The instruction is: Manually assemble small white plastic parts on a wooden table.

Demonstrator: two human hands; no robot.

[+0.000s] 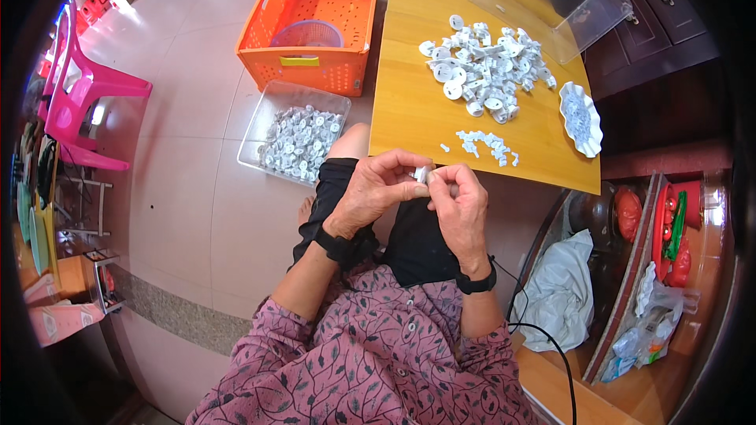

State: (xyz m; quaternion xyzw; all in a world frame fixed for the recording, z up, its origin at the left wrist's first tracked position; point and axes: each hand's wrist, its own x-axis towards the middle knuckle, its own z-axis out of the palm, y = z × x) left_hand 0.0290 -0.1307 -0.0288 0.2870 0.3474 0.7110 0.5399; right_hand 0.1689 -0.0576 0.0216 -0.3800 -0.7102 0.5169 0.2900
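Just off the near edge of the yellow tabletop (405,71), my left hand (382,189) pinches a small white plastic part (421,175) between thumb and fingers. My right hand (458,203) meets it from the other side, its thumb and forefinger closed at the same part; whether they hold a second, smaller piece is hidden. Beyond my hands lie several tiny white plastic pieces (492,144) in a loose group. Farther back is a heap of larger white plastic parts (494,71) with round discs.
A white scalloped dish (596,142) of small translucent pieces sits at the table's right edge, near a clear plastic bin (587,27). Left of the table, a clear tub (250,149) of white parts stands before an orange crate (303,75). A pink chair (102,86) is at far left.
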